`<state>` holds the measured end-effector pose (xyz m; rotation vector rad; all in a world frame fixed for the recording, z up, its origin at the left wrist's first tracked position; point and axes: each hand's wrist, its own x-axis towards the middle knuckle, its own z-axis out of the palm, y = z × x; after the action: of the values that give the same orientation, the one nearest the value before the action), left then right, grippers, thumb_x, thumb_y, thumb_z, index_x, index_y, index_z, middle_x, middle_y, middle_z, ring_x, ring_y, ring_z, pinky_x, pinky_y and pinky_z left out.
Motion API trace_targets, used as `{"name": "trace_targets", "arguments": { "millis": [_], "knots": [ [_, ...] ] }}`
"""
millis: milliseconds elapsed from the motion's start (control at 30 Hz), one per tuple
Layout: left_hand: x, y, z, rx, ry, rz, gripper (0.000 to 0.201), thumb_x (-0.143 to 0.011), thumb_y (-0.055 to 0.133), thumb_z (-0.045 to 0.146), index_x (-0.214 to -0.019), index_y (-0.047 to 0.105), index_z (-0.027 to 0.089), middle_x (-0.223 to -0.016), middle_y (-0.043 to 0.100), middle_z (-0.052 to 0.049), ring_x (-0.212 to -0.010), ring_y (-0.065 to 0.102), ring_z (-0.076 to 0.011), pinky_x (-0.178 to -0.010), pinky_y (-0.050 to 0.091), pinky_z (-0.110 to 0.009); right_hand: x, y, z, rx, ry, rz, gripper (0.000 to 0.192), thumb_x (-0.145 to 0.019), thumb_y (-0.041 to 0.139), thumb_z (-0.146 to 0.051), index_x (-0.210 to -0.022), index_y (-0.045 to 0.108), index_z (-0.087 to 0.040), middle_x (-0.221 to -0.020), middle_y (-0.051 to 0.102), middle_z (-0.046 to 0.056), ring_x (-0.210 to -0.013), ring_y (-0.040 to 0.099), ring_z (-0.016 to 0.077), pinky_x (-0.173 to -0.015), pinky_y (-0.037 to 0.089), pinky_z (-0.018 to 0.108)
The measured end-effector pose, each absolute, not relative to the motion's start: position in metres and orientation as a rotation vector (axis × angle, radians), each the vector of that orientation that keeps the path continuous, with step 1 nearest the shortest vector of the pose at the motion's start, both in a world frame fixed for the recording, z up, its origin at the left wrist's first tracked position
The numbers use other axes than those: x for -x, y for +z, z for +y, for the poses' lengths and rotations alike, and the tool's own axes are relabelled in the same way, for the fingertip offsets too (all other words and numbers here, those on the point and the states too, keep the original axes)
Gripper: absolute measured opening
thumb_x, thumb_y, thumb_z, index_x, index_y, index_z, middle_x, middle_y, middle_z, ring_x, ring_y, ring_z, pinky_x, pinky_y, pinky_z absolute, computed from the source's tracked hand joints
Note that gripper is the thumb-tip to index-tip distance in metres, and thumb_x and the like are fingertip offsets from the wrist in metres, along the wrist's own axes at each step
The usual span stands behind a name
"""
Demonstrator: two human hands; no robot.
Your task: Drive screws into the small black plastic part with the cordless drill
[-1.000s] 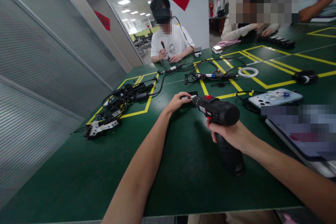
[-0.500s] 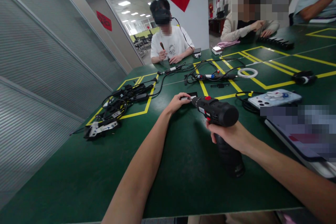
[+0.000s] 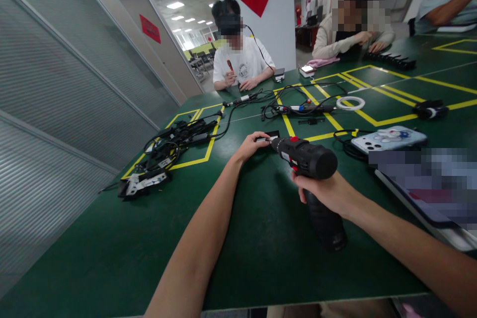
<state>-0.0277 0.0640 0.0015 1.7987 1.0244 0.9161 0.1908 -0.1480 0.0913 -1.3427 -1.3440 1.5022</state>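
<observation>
My right hand (image 3: 316,186) is wrapped round the handle of a black cordless drill (image 3: 303,156) with red buttons. Its chuck points away from me, and its tip meets a small black part with a silvery strip (image 3: 274,134) on the green table (image 3: 261,253). From the left, my left hand (image 3: 254,145) grips that part by its near end, fingers closed over it. The drill tip and my fingers hide much of the part, so its exact kind does not show.
A heap of black cables (image 3: 179,139) lies to the left. Beyond the drill are a blue-and-black pen-like tool (image 3: 298,108) and a white ring (image 3: 350,104). A phone (image 3: 389,139) rests at the right. Across the table, a person in white (image 3: 244,62) holds a screwdriver (image 3: 230,65).
My hands, the drill and the small part stay almost where they were. The whole view has shifted very slightly.
</observation>
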Motion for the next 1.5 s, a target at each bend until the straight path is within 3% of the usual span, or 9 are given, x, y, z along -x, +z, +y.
{"name": "trace_targets", "arguments": {
  "millis": [733, 1500],
  "knots": [
    [0.0261, 0.0045, 0.0621, -1.733, 0.924, 1.031, 0.026, -0.066, 0.071, 0.026, -0.091, 0.073, 0.019, -0.112, 0.066, -0.006, -0.109, 0.057, -0.0248, -0.103, 0.039, -0.040, -0.1937, 0.0914, -0.1484, 1.347, 1.475, -1.417, 0.005, -0.075, 0.060, -0.020, -0.079, 0.061, -0.018, -0.051, 0.059, -0.002, -0.052, 0.059, 0.0154, -0.057, 0.045, 0.028],
    [0.0273, 0.0033, 0.0636, -1.734, 0.926, 1.006, 0.024, -0.067, 0.072, 0.025, -0.090, 0.073, 0.020, -0.113, 0.065, -0.006, -0.112, 0.056, -0.0248, -0.105, 0.037, -0.041, -0.1922, 0.0913, -0.1480, 1.307, 1.497, -1.371, 0.007, -0.073, 0.061, -0.019, -0.081, 0.061, -0.018, -0.061, 0.062, -0.001, -0.052, 0.059, 0.0142, -0.055, 0.045, 0.028]
  ]
}}
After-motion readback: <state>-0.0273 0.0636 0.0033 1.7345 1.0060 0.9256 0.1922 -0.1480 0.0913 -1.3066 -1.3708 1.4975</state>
